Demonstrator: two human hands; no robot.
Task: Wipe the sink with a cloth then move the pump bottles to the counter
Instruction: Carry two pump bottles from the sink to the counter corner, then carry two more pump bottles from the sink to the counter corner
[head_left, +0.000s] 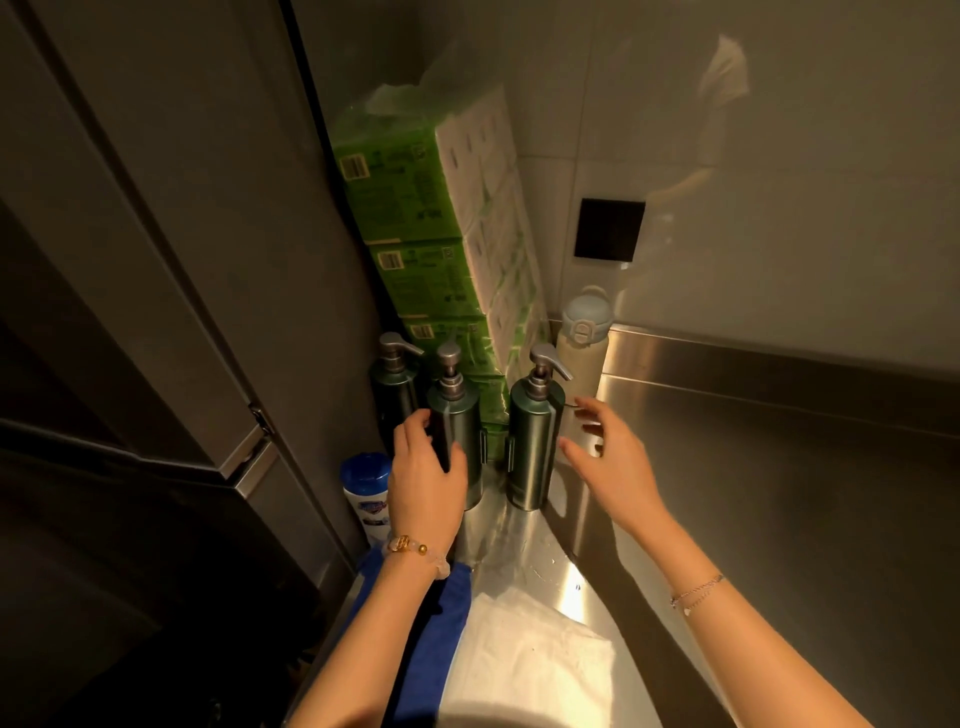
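Nearest to me, a folded white cloth (530, 665) lies on the steel counter (779, 519), with a blue cloth (436, 639) just to its left under my left forearm. A few water drops sit on the steel beyond them.

My left hand (426, 478) is curled round the lower body of the middle pump bottle (460, 415), fingers on its left side and thumb on its right. My right hand (608, 462) is spread wide and holds nothing. It hovers just right of the right pump bottle (535, 441), and I cannot tell whether the thumb touches it.

A blue-capped white bottle (366, 493) stands to the left. The third pump bottle (392, 384) stands farther back on the left. All three pump bottles are upright in the far left corner.

The bottles look like smooth dark metal, rigid and likely weighty if full. With wet steel nearby they may be slippery. I judge a full wrap round the cylinder's middle safest, since the pump head could press down or swivel.

Behind them stand stacked green tissue packs (415, 218) and a pale-lidded water bottle (584, 332).
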